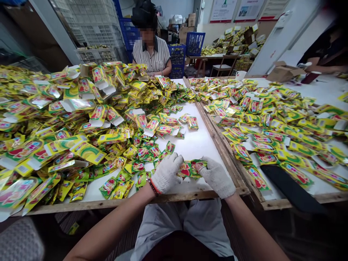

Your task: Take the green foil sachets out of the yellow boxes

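Note:
White knitted gloves cover both of my hands. My left hand has its fingers curled round the left end of a short row of small green, yellow and red packets. At the row's right end, my right hand grips with the thumb on top. The row lies level just above the white tabletop, near the wooden front edge. Loose small packets spread out beyond and left of my left hand. A yellow printed box sits farther back. Whether one packet or several are held, I cannot tell exactly.
A big heap of open printed boxes and packets covers the left side. A wooden divider runs to the right, with more filled boxes beyond and a dark flat object. A person in a striped shirt sits opposite.

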Tool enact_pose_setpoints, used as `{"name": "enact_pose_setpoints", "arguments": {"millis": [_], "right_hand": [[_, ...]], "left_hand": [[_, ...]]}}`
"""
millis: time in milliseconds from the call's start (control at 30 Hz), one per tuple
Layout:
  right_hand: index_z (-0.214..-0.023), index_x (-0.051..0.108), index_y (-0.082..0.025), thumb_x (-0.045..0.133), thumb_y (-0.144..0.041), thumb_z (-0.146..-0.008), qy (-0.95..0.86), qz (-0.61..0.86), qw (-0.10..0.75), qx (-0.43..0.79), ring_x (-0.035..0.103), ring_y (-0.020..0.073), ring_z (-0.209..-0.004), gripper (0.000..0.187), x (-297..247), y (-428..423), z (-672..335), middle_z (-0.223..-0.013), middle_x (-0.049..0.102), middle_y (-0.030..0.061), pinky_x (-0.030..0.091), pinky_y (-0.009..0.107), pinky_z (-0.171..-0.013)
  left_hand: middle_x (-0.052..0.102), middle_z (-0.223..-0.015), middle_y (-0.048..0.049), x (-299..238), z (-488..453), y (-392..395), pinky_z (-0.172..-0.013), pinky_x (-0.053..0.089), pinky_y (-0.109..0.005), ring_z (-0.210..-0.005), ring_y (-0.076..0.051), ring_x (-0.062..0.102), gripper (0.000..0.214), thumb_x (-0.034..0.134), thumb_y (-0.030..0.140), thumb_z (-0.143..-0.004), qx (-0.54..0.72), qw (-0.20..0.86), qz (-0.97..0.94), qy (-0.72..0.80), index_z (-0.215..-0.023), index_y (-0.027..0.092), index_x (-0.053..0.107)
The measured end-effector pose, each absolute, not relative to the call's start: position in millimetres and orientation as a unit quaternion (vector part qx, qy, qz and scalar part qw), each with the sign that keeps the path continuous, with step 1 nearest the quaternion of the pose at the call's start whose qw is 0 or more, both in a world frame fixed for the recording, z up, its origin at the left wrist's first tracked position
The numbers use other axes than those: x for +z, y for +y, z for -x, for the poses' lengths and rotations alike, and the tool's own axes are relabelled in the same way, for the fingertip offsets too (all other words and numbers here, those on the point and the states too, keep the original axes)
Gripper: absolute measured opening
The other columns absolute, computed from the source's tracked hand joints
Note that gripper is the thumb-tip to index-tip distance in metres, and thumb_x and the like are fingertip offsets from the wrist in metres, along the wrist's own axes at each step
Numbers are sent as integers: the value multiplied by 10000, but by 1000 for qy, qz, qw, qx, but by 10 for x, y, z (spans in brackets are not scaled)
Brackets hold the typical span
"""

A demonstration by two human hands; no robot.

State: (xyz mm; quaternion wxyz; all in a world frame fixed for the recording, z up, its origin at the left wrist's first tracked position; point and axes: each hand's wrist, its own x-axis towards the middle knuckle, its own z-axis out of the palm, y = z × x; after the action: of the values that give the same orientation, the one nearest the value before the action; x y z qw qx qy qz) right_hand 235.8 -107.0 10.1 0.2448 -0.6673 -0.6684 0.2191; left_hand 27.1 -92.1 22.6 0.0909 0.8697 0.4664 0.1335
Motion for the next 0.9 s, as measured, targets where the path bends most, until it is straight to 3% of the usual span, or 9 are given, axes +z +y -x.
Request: {"name": "enact_pose_setpoints", "arguments": {"millis": [133,300,467,567,733,800,900], "right_hand": [[-1185,605,-126,469,-356,-866,-703,646,196,224,639,240,-1018,416,136,-1077,-2270,-1123,677,161,471,299,-857],[-1030,660,-137,466,-210,-821,-761,591,105,246,659,247,-901,294,283,-1017,-2243,-1000,706,154,473,319,-792],[-1064,600,-163,489,-340,-831,-654,583,230,424,605,150,-554,313,266,-1004,-2312,-771,691,42,456,249,-517],[-934,642,-171,525,-356,-793,-601,613,286,426,578,137,-539,260,181,-1031,-2321,-667,648,8,442,235,-502],[-715,657,-191,511,-269,-747,-624,606,249,425,508,113,-459,169,130,-1080,-2167,-546,572,-18,405,236,-477],[-771,671,-189,513,-268,-745,-605,574,237,499,508,112,-449,179,162,-1102,-2135,-542,562,-26,400,234,-463],[-1011,651,-186,543,-371,-780,-526,546,274,592,508,103,-453,314,225,-1165,-2158,-637,610,-22,380,228,-447]], "left_hand": [[523,-1020,-64,130,-299,-970,-790,440,-351,-927,-241,509,378,655,315,-685,184,133,-834,503,-1002,213,475],[514,-1068,-76,36,-307,-992,-866,427,-372,-977,-249,490,458,665,225,-651,177,132,-859,462,-1069,200,480],[512,-1078,-68,44,-253,-947,-859,426,-376,-981,-251,485,485,677,233,-650,176,107,-839,503,-1091,211,477],[514,-1073,-65,37,-244,-939,-849,431,-373,-978,-245,488,480,676,236,-659,176,98,-827,525,-1093,210,474],[507,-1140,-87,8,-268,-993,-891,420,-400,-1039,-268,477,558,705,257,-646,150,96,-856,486,-1144,207,459],[503,-1160,-94,10,-267,-1009,-897,417,-403,-1057,-275,474,566,706,265,-653,147,92,-860,480,-1156,202,455],[508,-1142,-97,43,-276,-1013,-866,425,-397,-1023,-274,484,524,697,310,-681,145,82,-849,501,-1137,192,468]]}}
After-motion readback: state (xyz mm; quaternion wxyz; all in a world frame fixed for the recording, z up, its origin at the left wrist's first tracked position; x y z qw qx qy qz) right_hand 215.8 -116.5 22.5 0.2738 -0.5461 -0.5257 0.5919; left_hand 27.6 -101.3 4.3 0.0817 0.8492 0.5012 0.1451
